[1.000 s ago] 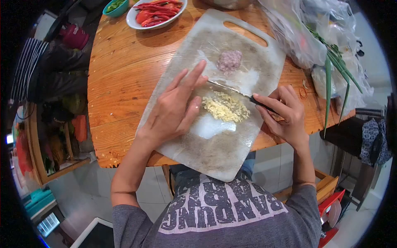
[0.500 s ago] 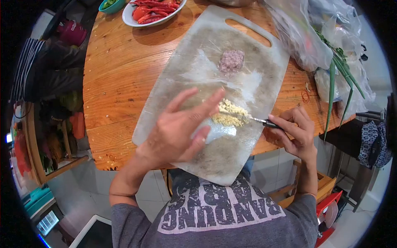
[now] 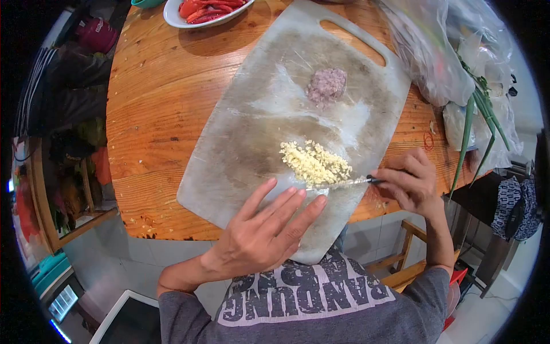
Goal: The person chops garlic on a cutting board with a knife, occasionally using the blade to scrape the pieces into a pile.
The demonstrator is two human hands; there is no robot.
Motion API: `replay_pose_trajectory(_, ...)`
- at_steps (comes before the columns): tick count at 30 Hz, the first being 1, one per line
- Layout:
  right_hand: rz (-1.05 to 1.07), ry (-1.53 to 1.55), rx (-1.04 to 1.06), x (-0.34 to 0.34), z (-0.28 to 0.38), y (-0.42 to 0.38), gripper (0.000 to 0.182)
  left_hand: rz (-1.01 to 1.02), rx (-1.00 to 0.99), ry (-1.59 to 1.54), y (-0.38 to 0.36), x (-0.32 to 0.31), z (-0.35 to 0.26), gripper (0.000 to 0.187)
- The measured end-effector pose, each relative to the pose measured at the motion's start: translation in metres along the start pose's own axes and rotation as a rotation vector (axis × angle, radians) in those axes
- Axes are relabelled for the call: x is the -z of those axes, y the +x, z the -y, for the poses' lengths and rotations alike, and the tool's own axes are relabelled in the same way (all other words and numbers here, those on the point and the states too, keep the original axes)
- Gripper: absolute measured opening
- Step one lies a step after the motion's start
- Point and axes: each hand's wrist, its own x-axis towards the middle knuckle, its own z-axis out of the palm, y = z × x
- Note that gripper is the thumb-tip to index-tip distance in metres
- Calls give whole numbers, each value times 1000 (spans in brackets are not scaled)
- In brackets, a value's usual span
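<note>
My right hand [image 3: 409,180] grips the black handle of a knife [image 3: 341,184], its thin blade pointing left along the near edge of a pile of minced garlic [image 3: 315,161]. My left hand [image 3: 266,232] is open, fingers stretched out and apart, with fingertips right at the blade's far end. Under them lies a worn white cutting board [image 3: 240,149], set at a slant. Farther up the board sits a small mound of minced pinkish shallot [image 3: 327,86].
A white bowl [image 3: 209,22] of red chillies stands at the top left, beside a teal bowl [image 3: 148,2]. Plastic bags [image 3: 438,51] and green onions [image 3: 487,106] lie along the right. A red rubber band [image 3: 428,141] rests on the wooden table [image 3: 154,132].
My left hand has moved down from above the garlic to the near side of the blade. The knife has shifted from over the garlic to its near edge.
</note>
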Motion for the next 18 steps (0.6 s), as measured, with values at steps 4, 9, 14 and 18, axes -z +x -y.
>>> replay_pose_trajectory(4,-42,-3,27,-5,-8,11,37,-61,30,6,-3,-8,5,60)
replay_pose_trajectory(9,-65,-51,68,-6,-9,30,38,-110,55,39,-5,-3,12,61)
replay_pose_trajectory(14,-91,-64,39,3,11,28,41,-157,66,27,-7,-1,14,61)
replay_pose_trajectory(18,-187,-157,-33,-3,52,21,43,-205,53,45,-11,3,21,62)
